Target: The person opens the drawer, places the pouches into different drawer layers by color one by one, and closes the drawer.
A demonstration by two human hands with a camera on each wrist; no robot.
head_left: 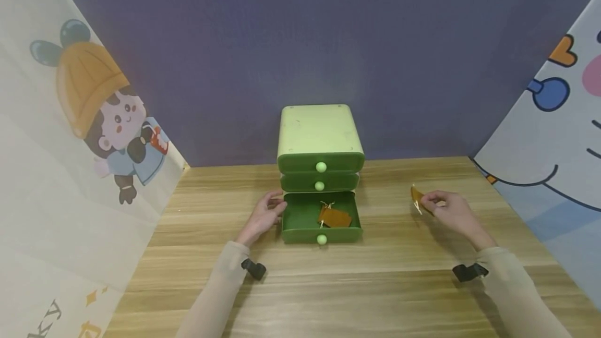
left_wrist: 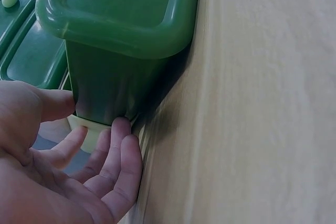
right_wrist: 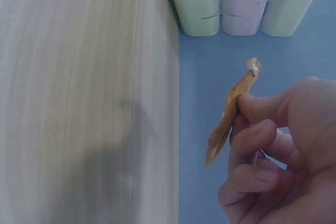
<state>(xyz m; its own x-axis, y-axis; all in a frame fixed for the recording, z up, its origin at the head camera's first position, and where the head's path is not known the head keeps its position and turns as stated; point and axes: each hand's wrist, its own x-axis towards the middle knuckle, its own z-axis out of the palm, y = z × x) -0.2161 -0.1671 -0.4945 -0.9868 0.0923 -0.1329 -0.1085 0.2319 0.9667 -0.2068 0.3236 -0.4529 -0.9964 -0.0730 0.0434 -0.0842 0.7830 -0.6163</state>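
Between thumb and fingers, my right hand (head_left: 453,214) pinches a small brown drawstring pouch (right_wrist: 231,111) with pale cords, held over the table to the right of a green drawer cabinet (head_left: 319,129). The cabinet's bottom drawer (head_left: 296,234) is pulled out. Inside that drawer, toward its right side, lies brown pouch material (head_left: 337,218) with pale cords. My left hand (head_left: 264,218) rests at the drawer's left side, its fingers loosely bent. In the left wrist view, the thumb touches the drawer wall and the fingertips (left_wrist: 121,124) are at the pale cabinet edge behind it.
The two upper drawers (head_left: 321,182), each with a round pale knob, are closed. Behind the cabinet rises a dark blue wall (head_left: 319,35). Printed cartoon panels stand at the left (head_left: 112,108) and right (head_left: 554,134) of the wooden table (head_left: 328,296).
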